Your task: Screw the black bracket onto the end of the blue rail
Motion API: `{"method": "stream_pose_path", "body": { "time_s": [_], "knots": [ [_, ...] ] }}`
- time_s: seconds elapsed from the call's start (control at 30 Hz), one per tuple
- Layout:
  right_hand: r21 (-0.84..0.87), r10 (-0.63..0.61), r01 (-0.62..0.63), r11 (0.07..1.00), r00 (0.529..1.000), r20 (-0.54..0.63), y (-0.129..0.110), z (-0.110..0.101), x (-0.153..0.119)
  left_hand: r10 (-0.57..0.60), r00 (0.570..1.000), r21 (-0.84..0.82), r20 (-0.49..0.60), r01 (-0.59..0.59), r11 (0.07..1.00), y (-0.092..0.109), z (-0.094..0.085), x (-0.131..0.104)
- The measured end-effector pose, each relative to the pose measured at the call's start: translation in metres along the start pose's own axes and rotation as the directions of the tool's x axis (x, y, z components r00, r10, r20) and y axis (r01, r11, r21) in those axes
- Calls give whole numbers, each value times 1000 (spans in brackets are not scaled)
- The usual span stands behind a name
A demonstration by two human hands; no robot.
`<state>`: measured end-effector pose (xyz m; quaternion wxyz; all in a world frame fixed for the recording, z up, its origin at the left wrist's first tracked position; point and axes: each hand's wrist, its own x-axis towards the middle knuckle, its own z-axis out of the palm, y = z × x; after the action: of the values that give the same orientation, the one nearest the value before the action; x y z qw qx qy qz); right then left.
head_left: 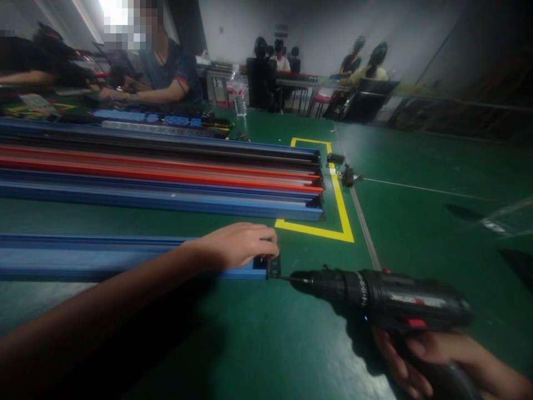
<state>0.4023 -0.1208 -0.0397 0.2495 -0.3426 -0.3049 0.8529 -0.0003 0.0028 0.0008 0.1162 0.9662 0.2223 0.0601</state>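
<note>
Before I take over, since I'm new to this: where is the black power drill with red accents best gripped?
Probably by its handle, from the near right, once the right hand lets go: the handle juts below the long body, whose bit points left.

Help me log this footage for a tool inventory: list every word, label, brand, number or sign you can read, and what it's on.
No text can be read.
Pale label on the side of the drill: too blurred.
Marks around the collar of the drill: too blurred.
Wall signs in the background: too small and blurred.
Bottle: red marking, no legible words.
</note>
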Motion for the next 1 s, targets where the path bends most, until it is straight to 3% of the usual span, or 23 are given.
{"method": "stream_pose_path", "body": {
  "time_s": [0.43, 1.0],
  "knots": [
    [55, 47, -49, 997, 998, 41, -8, 10, 2, -14, 999, -36, -38, 12, 999, 4, -2, 2],
    [67, -18, 13, 998, 997, 75, -12, 17, 6, -35, 999, -110, -34, 31, 993, 7, -6, 2]
  ]
}}
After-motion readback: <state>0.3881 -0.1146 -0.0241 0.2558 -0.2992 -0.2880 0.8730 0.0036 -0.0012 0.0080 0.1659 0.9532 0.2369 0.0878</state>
